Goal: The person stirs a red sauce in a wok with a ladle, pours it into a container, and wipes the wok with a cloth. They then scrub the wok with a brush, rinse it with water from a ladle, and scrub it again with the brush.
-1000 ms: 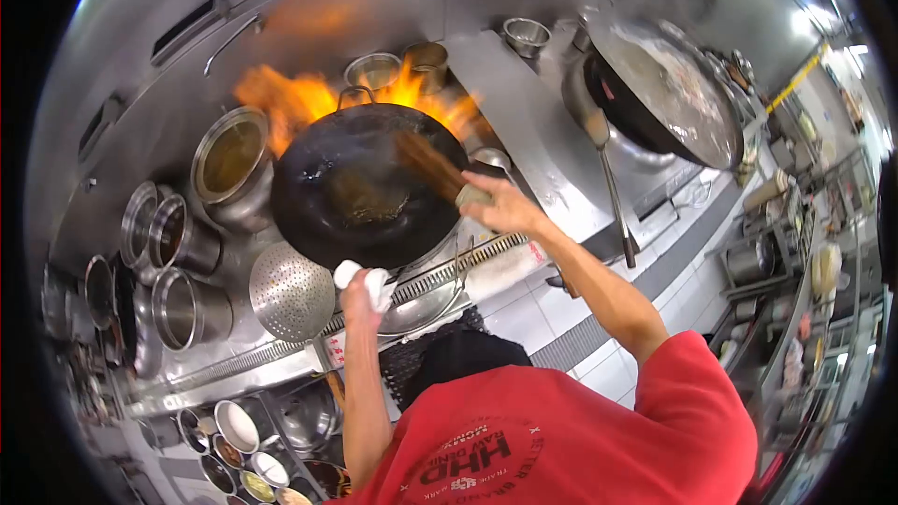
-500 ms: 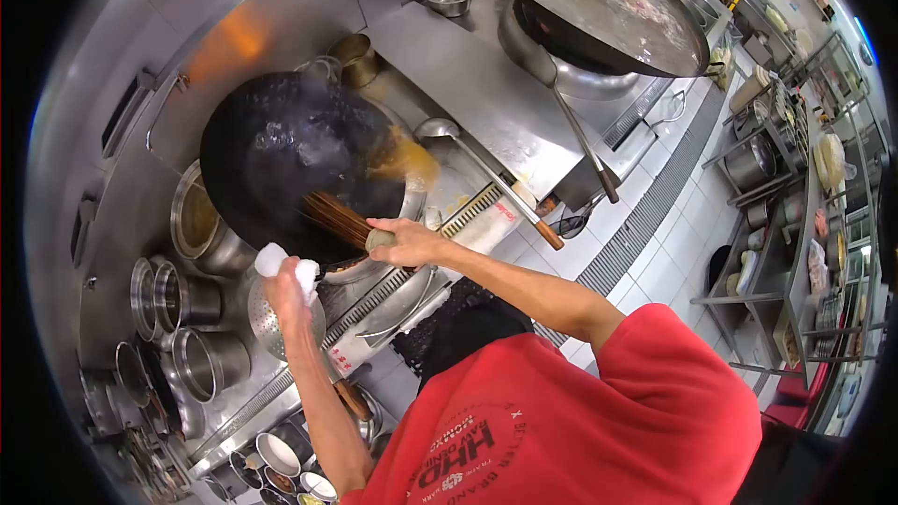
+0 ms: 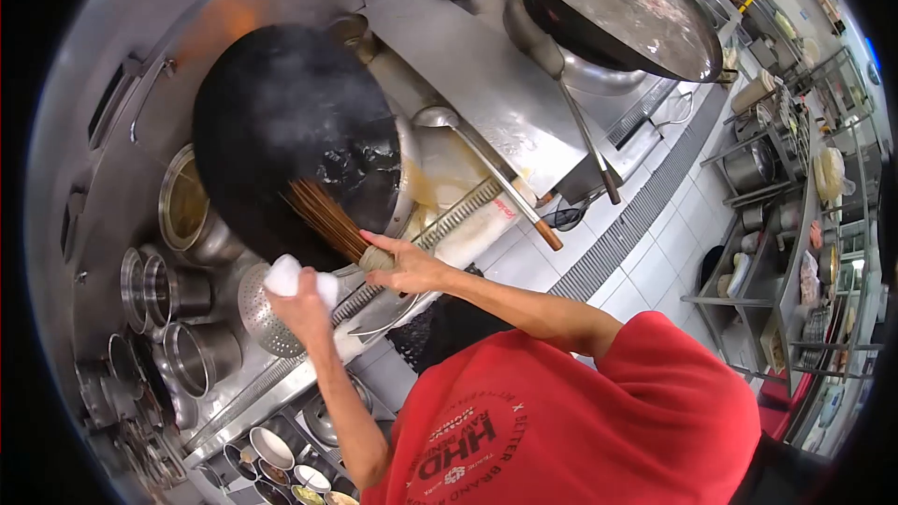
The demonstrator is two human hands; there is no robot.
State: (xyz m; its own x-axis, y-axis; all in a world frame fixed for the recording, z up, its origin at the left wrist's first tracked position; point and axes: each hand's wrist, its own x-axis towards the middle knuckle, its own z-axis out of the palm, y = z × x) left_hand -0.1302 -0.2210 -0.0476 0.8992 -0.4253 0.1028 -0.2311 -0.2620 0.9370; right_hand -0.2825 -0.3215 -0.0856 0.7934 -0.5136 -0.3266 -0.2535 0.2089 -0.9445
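Inside wok [image 3: 281, 112], brush [image 3: 325, 222], jutting from right hand [image 3: 412, 267]

Head cam, fisheye, steep look-down, close over wok [image 3: 290, 131] & stove counter [image 3: 486, 65].

Steeply tilted black wok [image 3: 281, 112], bamboo brush [image 3: 327, 222] inside (bristles splayed)

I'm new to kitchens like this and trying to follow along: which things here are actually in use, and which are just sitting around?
In use: black wok, tilted; bamboo brush in the right hand; white cloth in the left hand.
Lying about: second wok; long ladle; perforated strainer; steel pots; seasoning bowls.
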